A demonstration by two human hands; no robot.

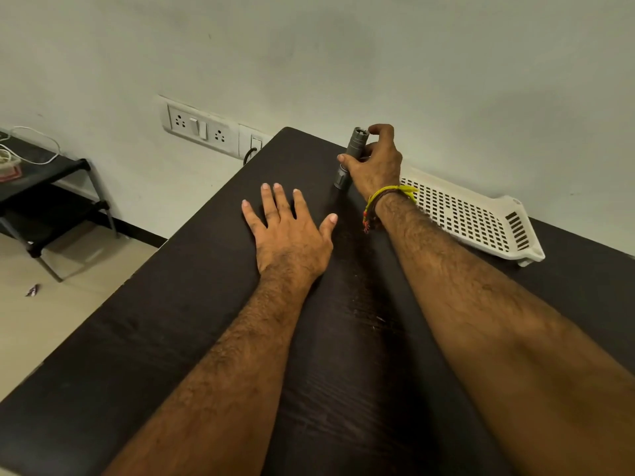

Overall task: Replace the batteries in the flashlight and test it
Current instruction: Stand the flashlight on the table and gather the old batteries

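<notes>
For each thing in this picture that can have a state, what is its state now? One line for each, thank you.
Grey metal flashlight: gripped, tilted, its lower end on the table, no beam visible.
Right hand: closed around the flashlight.
Left hand: empty, flat on the dark wooden table.
White perforated plastic tray: empty.

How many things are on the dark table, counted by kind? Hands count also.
Flashlight: 1 (grey, held by the right hand)
Tray: 1 (white, perforated, by the wall)
Hands: 2 (the left hand lies flat on the table)
Total: 4
</notes>
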